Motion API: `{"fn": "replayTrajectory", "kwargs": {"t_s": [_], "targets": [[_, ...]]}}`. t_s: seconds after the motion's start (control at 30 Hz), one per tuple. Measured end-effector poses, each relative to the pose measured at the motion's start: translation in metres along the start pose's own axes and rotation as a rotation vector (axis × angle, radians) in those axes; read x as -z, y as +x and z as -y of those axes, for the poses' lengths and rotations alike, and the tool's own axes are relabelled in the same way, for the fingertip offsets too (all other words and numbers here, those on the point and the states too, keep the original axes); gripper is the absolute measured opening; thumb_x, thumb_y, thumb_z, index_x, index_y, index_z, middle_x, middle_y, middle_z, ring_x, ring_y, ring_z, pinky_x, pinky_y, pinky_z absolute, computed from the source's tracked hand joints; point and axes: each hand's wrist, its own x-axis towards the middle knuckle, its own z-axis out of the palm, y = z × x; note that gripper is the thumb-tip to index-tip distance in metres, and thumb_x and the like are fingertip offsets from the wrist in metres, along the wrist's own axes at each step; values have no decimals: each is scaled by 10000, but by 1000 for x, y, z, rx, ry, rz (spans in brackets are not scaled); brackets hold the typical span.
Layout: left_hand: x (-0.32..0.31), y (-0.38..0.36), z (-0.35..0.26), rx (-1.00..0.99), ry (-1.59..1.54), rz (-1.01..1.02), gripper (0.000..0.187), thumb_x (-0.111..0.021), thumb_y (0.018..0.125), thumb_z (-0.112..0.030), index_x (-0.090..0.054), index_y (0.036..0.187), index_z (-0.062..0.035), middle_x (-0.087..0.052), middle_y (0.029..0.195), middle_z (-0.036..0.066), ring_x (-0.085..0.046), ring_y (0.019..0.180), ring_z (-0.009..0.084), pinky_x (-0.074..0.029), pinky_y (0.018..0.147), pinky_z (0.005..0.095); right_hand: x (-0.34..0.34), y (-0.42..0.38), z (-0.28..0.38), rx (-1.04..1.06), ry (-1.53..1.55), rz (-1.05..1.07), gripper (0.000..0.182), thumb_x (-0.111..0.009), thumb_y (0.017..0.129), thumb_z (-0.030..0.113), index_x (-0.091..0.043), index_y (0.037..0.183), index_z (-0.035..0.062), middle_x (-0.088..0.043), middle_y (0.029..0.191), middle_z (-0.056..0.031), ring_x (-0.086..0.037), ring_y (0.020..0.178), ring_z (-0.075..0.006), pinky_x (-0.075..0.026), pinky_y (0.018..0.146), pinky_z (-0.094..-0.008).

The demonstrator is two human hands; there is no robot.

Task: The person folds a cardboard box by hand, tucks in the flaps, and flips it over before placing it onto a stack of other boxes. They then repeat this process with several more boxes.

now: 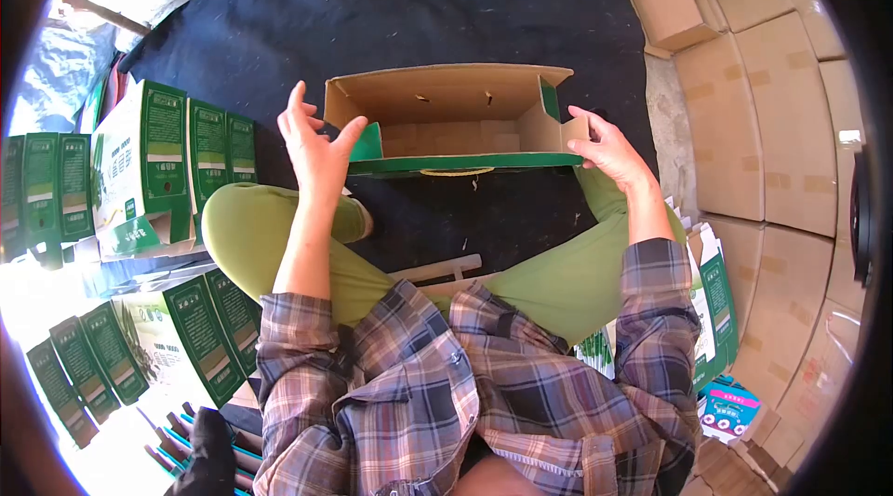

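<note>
An open cardboard box point(456, 92), brown inside and green along its near edge, lies in front of my knees with its opening facing up. A yellow cord handle point(456, 172) shows on its near side. My left hand point(321, 144) is at the box's left end, thumb and fingers spread apart, the thumb beside a small green flap point(366, 142). At the right end, my right hand point(609, 152) grips a brown end flap point(575, 131) between thumb and fingers. Two small slots show in the far inner wall.
Green-and-white printed boxes point(163, 142) stand in rows on my left, with more point(191, 328) nearer. Stacked brown cartons point(791, 114) line the right side. A black sheet point(446, 3) covers the floor. Further green boxes point(716, 301) and a blue-pink box point(728, 408) sit by my right elbow.
</note>
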Motion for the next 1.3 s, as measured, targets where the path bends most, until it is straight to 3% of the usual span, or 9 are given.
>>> {"fn": "replayTrajectory", "kwargs": {"t_s": [0.13, 0.3, 0.53, 0.73, 0.87, 1.0, 1.07, 1.13, 1.3], "targets": [[-11, -2, 15, 131, -24, 412, 870, -808, 650, -114, -381, 1407, -110, -433, 1102, 119, -490, 842, 176, -480, 813, 331, 0, 7, -2, -18, -14, -36, 581, -629, 847, 193, -437, 1390, 121, -593, 981, 4, -509, 817, -71, -431, 641, -240], [-6, 0, 17, 119, -129, 737, 781, -757, 690, -86, -424, 1395, -131, -460, 1224, 121, -503, 1076, 239, -448, 935, 351, -14, 13, -8, -30, 17, -172, 555, -631, 864, 242, -460, 1371, 91, -607, 991, -16, -536, 870, -86, -436, 647, -251], [-1, 7, 13, 204, -151, 921, 843, -781, 700, -219, -371, 1426, -101, -435, 1362, 151, -425, 1255, 291, -380, 1035, 374, -18, 19, -10, 81, 21, -106, 594, -625, 888, 398, -486, 1332, 30, -616, 1108, -77, -580, 911, -137, -496, 734, -281], [-5, 10, 29, 202, -130, 985, 919, -759, 734, -439, -327, 1424, -14, -420, 1394, 245, -408, 1302, 337, -348, 1066, 384, -19, 39, -10, 29, 115, 35, 633, -586, 907, 443, -443, 1361, 27, -521, 1286, -145, -564, 1075, -205, -493, 854, -334], [-2, 11, 39, 126, -182, 964, 877, -768, 733, -429, -376, 1402, -18, -474, 1353, 238, -457, 1266, 325, -359, 1055, 383, -14, 45, -11, -34, 174, 21, 634, -551, 925, 455, -425, 1375, 26, -491, 1344, -171, -528, 1163, -239, -467, 915, -356], [-13, 11, 31, 322, -154, 765, 620, -762, 757, -278, -537, 1291, -56, -526, 1307, 189, -503, 1208, 298, -435, 977, 389, -19, 55, -31, 138, -17, -58, 529, -588, 915, 394, -524, 1292, 29, -527, 1310, -152, -534, 1161, -240, -444, 932, -350], [-21, 5, 37, -119, 311, 592, 508, -735, 756, -192, -592, 1236, -107, -562, 1217, 159, -507, 1138, 314, -438, 961, 398, -28, 47, -30, 303, -373, -234, 412, -681, 835, 285, -623, 1178, 64, -577, 1248, -118, -531, 1160, -259, -412, 970, -364], [-32, -6, 37, -132, 415, 494, 446, -734, 722, -159, -641, 1158, -168, -543, 1184, 85, -498, 1121, 288, -471, 898, 403, -39, 32, -26, 558, -823, -345, 477, -742, 748, 270, -623, 1162, 66, -564, 1243, -150, -500, 1175, -313, -412, 996, -404], [-38, -19, 30, -365, 342, 600, 557, -770, 678, -233, -598, 1200, -150, -517, 1216, 81, -467, 1166, 302, -414, 937, 453, -64, 22, -26, 556, -1027, -235, 859, -859, 567, 167, -451, 1319, 102, -466, 1306, -111, -419, 1238, -287, -412, 958, -433]]}}
